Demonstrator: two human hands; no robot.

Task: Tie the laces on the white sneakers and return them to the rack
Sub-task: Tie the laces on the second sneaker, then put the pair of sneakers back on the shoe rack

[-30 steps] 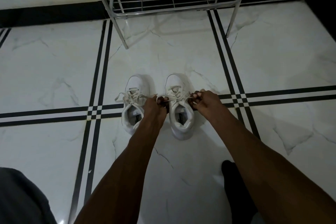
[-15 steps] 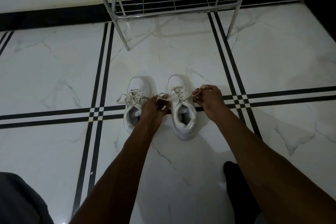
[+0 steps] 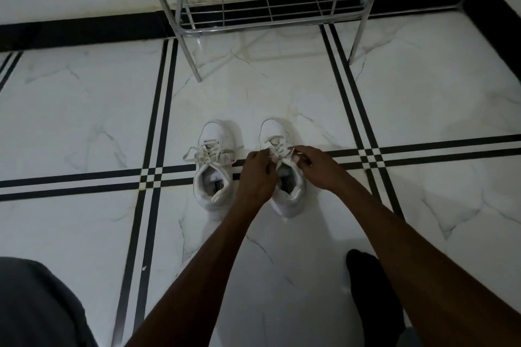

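Note:
Two white sneakers stand side by side on the tiled floor, toes pointing away from me. The left sneaker (image 3: 214,175) has a bow in its laces. Over the tongue of the right sneaker (image 3: 290,194), my left hand (image 3: 258,175) and my right hand (image 3: 317,167) meet, each pinching a strand of its white laces (image 3: 282,155). My fingers hide how the strands cross. The metal wire rack (image 3: 267,5) stands beyond the shoes against the wall, its bottom shelf bare.
The floor is white marble tile (image 3: 84,121) with black stripe lines. A black skirting (image 3: 84,31) runs along the wall. My dark-socked foot (image 3: 372,290) is at the lower right and a dark-clothed knee (image 3: 33,307) at the lower left.
Both hands have moved inward from either side of the right sneaker to meet over its tongue, bringing the lace ends together. The view has tilted a little.

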